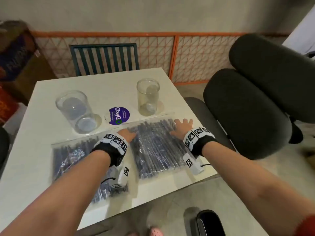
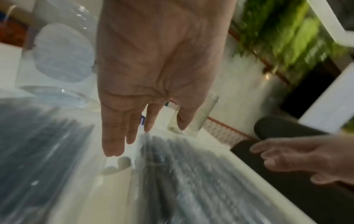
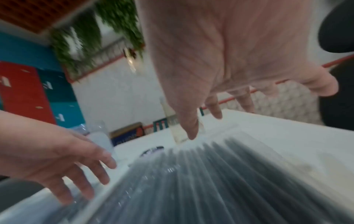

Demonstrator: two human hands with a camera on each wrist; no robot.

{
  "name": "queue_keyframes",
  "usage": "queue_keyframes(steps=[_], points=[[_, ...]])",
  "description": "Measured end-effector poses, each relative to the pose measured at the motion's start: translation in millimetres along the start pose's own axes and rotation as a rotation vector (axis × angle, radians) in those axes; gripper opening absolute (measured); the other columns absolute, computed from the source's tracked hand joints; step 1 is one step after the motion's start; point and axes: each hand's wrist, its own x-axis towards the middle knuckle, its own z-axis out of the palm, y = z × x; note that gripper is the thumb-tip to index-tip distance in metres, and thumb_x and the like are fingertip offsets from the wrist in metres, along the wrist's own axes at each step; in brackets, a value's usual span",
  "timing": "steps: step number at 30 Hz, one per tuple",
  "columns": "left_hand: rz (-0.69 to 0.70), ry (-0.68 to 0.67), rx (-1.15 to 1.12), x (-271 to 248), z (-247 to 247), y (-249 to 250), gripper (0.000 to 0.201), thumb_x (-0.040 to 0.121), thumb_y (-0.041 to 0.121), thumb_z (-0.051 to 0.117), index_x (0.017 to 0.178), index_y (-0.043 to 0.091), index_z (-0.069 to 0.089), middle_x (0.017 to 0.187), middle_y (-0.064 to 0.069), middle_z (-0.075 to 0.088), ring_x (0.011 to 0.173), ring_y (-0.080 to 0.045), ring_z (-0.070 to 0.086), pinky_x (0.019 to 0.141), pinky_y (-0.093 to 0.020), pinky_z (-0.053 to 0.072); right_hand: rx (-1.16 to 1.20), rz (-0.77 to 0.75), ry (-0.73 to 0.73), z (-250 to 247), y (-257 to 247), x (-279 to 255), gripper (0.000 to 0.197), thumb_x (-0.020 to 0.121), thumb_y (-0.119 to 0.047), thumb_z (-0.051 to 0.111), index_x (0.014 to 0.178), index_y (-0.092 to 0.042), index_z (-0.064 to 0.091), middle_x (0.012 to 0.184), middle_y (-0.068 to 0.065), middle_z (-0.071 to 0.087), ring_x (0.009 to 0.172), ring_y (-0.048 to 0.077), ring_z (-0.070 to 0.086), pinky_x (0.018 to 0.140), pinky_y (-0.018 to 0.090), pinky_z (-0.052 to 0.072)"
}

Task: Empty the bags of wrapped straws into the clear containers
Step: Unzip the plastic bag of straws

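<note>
Two clear bags of dark wrapped straws lie flat on the white table (image 1: 27,167): a left bag (image 1: 71,159) and a right bag (image 1: 156,147). Behind them stand a wide clear container (image 1: 75,111) and a narrower one (image 1: 148,99), both without straws. My left hand (image 1: 130,133) is open, fingers straight, over the right bag's left edge. In the left wrist view it (image 2: 130,136) hovers just above the strip of table between the bags. My right hand (image 1: 182,124) is open with spread fingers over the right bag's far right corner (image 3: 191,181). Neither hand grips anything.
A round purple ClayGo lid (image 1: 119,115) lies between the containers. A green slatted chair (image 1: 104,58) stands at the table's far side. A dark padded chair (image 1: 255,108) is close on the right. Boxes (image 1: 15,57) are stacked at the left. An orange lattice fence (image 1: 187,53) runs behind.
</note>
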Motion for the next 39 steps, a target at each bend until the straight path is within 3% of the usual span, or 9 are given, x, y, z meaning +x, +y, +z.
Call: queue_keyframes(steps=[8, 12, 16, 22, 27, 30, 32, 35, 39], points=[[-0.189, -0.041, -0.461, 25, 39, -17, 0.065, 0.082, 0.039, 0.065, 0.122, -0.011, 0.051, 0.122, -0.025, 0.058, 0.11, -0.038, 0.058, 0.092, -0.043, 0.051, 0.372, 0.217, -0.083, 30, 13, 7, 0.064, 0.085, -0.029, 0.067, 0.131, -0.002, 0.032, 0.129, 0.022, 0.051, 0.116, 0.037, 0.054, 0.087, 0.04, 0.045], [-0.185, -0.126, -0.683, 37, 43, -20, 0.065, 0.075, 0.029, 0.074, 0.125, -0.006, 0.051, 0.102, -0.023, 0.062, 0.095, -0.035, 0.061, 0.081, -0.042, 0.052, 0.558, 0.137, -0.065, 28, 13, 8, 0.064, 0.086, -0.018, 0.066, 0.137, 0.0, 0.032, 0.138, 0.021, 0.047, 0.123, 0.035, 0.049, 0.097, 0.036, 0.041], [-0.076, -0.074, -0.92, 29, 14, -9, 0.085, 0.077, 0.012, 0.071, 0.147, 0.01, 0.021, 0.147, -0.014, 0.038, 0.134, -0.041, 0.035, 0.105, -0.057, 0.035, 0.886, 0.026, 0.024, 10, 25, 5, 0.066, 0.079, -0.014, 0.072, 0.134, -0.004, 0.036, 0.129, 0.018, 0.053, 0.115, 0.032, 0.054, 0.093, 0.034, 0.041], [0.204, 0.026, -0.907, 10, -26, 8, 0.077, 0.08, 0.006, 0.067, 0.145, 0.011, 0.026, 0.151, -0.008, 0.032, 0.14, -0.023, 0.027, 0.115, -0.043, 0.024, 1.45, -0.177, 0.072, -43, 32, -9, 0.022, 0.083, -0.016, 0.069, 0.1, -0.024, 0.057, 0.095, -0.003, 0.064, 0.09, 0.015, 0.064, 0.08, 0.037, 0.05], [0.181, 0.516, -0.741, -24, -38, 42, 0.088, 0.08, 0.017, 0.069, 0.146, 0.017, 0.011, 0.152, -0.018, 0.016, 0.139, -0.033, 0.02, 0.113, -0.042, 0.018, 1.489, -0.289, 0.201, -74, 24, -14, 0.016, 0.083, 0.001, 0.063, 0.083, -0.014, 0.056, 0.087, 0.002, 0.068, 0.073, 0.011, 0.067, 0.069, 0.029, 0.054], [0.424, 0.824, -0.629, -64, -40, 79, 0.058, 0.083, 0.02, 0.062, 0.134, 0.016, 0.035, 0.138, -0.01, 0.034, 0.123, -0.023, 0.034, 0.104, -0.032, 0.026, 1.427, -0.336, 0.218, -75, 19, -18, 0.021, 0.081, 0.001, 0.066, 0.077, -0.013, 0.051, 0.09, 0.003, 0.067, 0.078, 0.014, 0.065, 0.072, 0.034, 0.052], [0.555, 0.534, -0.67, -84, -40, 106, 0.013, 0.091, 0.024, 0.053, 0.102, 0.017, 0.055, 0.105, -0.003, 0.057, 0.092, -0.013, 0.054, 0.084, -0.029, 0.045, 1.374, -0.385, 0.254, -75, 16, -21, 0.026, 0.081, 0.001, 0.067, 0.071, -0.015, 0.049, 0.088, 0.002, 0.066, 0.079, 0.013, 0.064, 0.071, 0.032, 0.051], [0.379, -0.019, -0.877, -95, -37, 134, 0.033, 0.094, 0.039, 0.045, 0.077, 0.014, 0.059, 0.066, -0.002, 0.061, 0.056, -0.014, 0.056, 0.05, -0.025, 0.048, 1.315, -0.461, 0.298, -76, 12, -31, 0.023, 0.081, 0.005, 0.065, 0.074, -0.011, 0.049, 0.081, 0.003, 0.063, 0.068, 0.0, 0.061, 0.063, 0.015, 0.049], [0.249, -0.167, -0.99, -88, -31, 140, 0.018, 0.089, 0.025, 0.055, 0.077, 0.014, 0.06, 0.047, 0.006, 0.056, 0.04, -0.006, 0.049, 0.038, -0.016, 0.042, 1.241, -0.548, 0.343, -80, 11, -42, 0.013, 0.081, 0.0, 0.066, 0.083, -0.004, 0.054, 0.08, 0.001, 0.064, 0.072, 0.001, 0.06, 0.073, 0.017, 0.047]])
